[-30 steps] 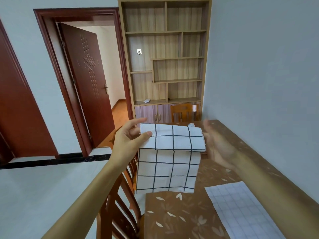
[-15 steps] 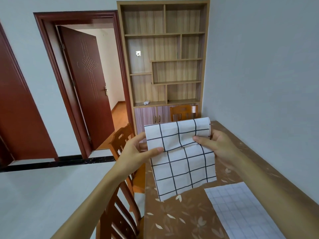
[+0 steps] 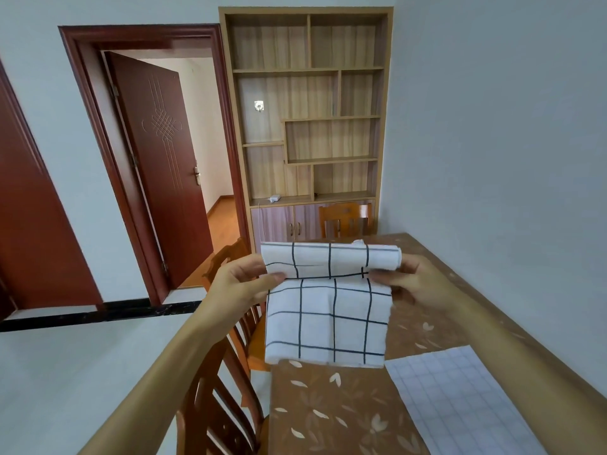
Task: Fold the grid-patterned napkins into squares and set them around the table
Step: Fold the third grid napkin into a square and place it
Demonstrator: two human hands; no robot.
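Nearest, a wooden chair (image 3: 210,405) stands tucked against the left edge of the table (image 3: 328,415), which has a brown leaf-patterned top. On the table at the lower right a second napkin (image 3: 460,399) lies flat, pale with a fine grid, running out of view at the bottom.

Just beyond, the napkin (image 3: 328,316) – white with bold dark grid lines – is held up in the air over the table's left side. Its top part is folded over toward the camera and the rest hangs straight down; whether the bottom hem touches the table cannot be told. The left hand (image 3: 239,290) pinches the left end of the fold, thumb on the front, fingers behind. The right hand (image 3: 417,284) pinches the right end the same way.

At the table's far end stands another chair (image 3: 345,218), behind it a wooden shelf (image 3: 308,110) against the wall, and to the left a dark red door (image 3: 157,159) – ajar.
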